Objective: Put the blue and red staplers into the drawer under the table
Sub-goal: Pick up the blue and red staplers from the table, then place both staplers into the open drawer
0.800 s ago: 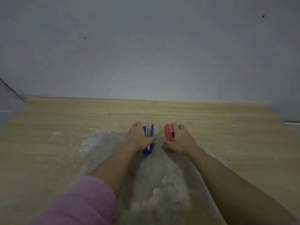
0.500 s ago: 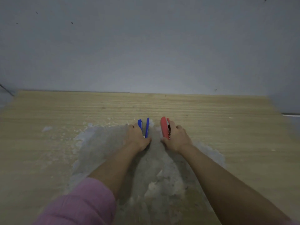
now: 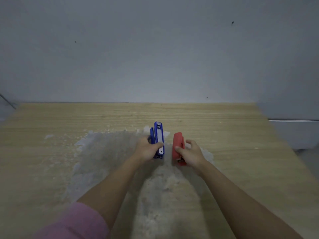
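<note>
My left hand (image 3: 148, 149) grips the blue stapler (image 3: 158, 135), which points away from me with its metal underside turned to the right. My right hand (image 3: 190, 154) is closed on the red stapler (image 3: 177, 145), thumb on its left side and fingers partly spread on its right. Both staplers sit side by side, a small gap apart, over the middle of the wooden table (image 3: 51, 169). I cannot tell whether they rest on the table or hover just above it. No drawer is in view.
A worn grey patch (image 3: 110, 152) with pale flaking covers the table's centre. A grey wall (image 3: 155, 57) rises right behind the table's far edge. A white ledge (image 3: 293, 120) shows at the right beyond the table corner.
Both hands stay closed on the staplers. The blue stapler has tilted so its metal underside faces right, and the red one shows more of its top. The view shifted slightly.
</note>
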Tool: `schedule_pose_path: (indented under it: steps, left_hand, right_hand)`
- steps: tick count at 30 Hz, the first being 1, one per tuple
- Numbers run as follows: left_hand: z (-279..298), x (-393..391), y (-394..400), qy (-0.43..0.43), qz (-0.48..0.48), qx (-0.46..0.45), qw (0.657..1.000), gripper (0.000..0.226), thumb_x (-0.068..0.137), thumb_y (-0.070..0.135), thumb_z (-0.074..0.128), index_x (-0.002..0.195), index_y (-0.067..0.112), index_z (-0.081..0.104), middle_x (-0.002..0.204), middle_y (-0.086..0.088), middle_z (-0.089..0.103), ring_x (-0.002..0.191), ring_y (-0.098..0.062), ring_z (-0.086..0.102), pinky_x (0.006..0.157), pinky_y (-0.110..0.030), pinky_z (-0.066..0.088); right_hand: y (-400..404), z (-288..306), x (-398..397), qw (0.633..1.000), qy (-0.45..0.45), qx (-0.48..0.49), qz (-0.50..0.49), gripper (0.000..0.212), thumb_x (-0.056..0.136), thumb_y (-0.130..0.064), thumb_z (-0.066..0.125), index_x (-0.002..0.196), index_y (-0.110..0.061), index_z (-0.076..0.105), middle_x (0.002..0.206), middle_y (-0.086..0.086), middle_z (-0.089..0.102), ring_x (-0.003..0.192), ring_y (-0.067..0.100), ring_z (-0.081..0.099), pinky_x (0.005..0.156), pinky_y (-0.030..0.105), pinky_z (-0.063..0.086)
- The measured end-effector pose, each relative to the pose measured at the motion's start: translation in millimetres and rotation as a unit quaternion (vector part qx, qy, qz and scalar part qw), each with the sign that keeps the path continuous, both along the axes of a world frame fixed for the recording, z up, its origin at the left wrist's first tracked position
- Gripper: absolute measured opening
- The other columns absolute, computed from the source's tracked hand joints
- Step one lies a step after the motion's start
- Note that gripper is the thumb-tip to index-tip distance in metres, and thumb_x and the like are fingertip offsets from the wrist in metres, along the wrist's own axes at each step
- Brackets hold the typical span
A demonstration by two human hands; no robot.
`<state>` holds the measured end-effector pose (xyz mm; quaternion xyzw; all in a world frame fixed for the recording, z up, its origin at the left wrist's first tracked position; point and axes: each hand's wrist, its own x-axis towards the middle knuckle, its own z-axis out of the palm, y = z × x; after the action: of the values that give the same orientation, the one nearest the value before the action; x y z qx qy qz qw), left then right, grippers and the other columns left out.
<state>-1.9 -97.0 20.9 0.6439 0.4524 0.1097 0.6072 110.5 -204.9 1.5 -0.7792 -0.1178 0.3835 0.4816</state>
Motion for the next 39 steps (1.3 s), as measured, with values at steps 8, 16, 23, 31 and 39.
schedule_pose_path:
  steps: [8, 16, 23, 31, 39]
  left_hand:
    - [32, -9, -92, -0.058, -0.084, -0.014, 0.995, 0.042, 0.084, 0.011, 0.062, 0.122, 0.011, 0.046, 0.109, -0.008, 0.062, 0.082, -0.016, 0.065, 0.059, -0.029, 0.058]
    - [22, -20, -220, -0.041, -0.14, -0.021, 0.989, 0.044, 0.082, 0.015, 0.065, 0.121, 0.013, 0.045, 0.114, -0.011, 0.058, 0.085, -0.02, 0.066, 0.058, -0.03, 0.059]
    - [1, -19, -318, -0.044, -0.171, -0.013, 0.984, 0.047, 0.081, 0.011, 0.067, 0.12, 0.02, 0.043, 0.105, -0.001, 0.055, 0.085, -0.021, 0.063, 0.071, -0.043, 0.058]
    - [-26, -21, -383, -0.024, -0.207, -0.023, 0.978, 0.056, 0.078, 0.019, 0.071, 0.125, 0.021, 0.04, 0.108, -0.002, 0.057, 0.097, -0.019, 0.06, 0.073, -0.032, 0.056]
    - [-60, -32, -402, 0.015, -0.259, -0.032, 0.965, 0.066, 0.082, 0.02, 0.067, 0.135, 0.021, 0.028, 0.122, -0.002, 0.052, 0.105, -0.017, 0.056, 0.084, -0.029, 0.05]
  right_hand:
    - [-108, 32, -1, 0.986, 0.111, 0.123, 0.0, 0.055, 0.084, -0.005, 0.059, 0.135, -0.013, 0.044, 0.112, 0.016, 0.062, 0.087, 0.025, 0.063, 0.071, 0.042, 0.055]
    - [-241, 30, -6, 0.979, 0.131, 0.154, 0.015, 0.046, 0.081, 0.0, 0.057, 0.124, -0.015, 0.051, 0.098, 0.01, 0.066, 0.086, 0.026, 0.064, 0.064, 0.038, 0.053]
    - [-331, 10, -12, 0.975, 0.138, 0.17, 0.022, 0.043, 0.079, 0.006, 0.053, 0.114, -0.019, 0.054, 0.101, 0.013, 0.065, 0.087, 0.028, 0.063, 0.064, 0.037, 0.052]
    - [-403, -9, -13, 0.976, 0.147, 0.149, 0.055, 0.045, 0.08, 0.001, 0.055, 0.122, -0.016, 0.05, 0.102, 0.013, 0.062, 0.09, 0.028, 0.058, 0.076, 0.041, 0.05]
    - [-443, -45, 4, 0.982, 0.164, 0.091, 0.026, 0.037, 0.078, 0.0, 0.064, 0.112, -0.012, 0.055, 0.094, 0.005, 0.07, 0.094, 0.024, 0.064, 0.074, 0.036, 0.047]
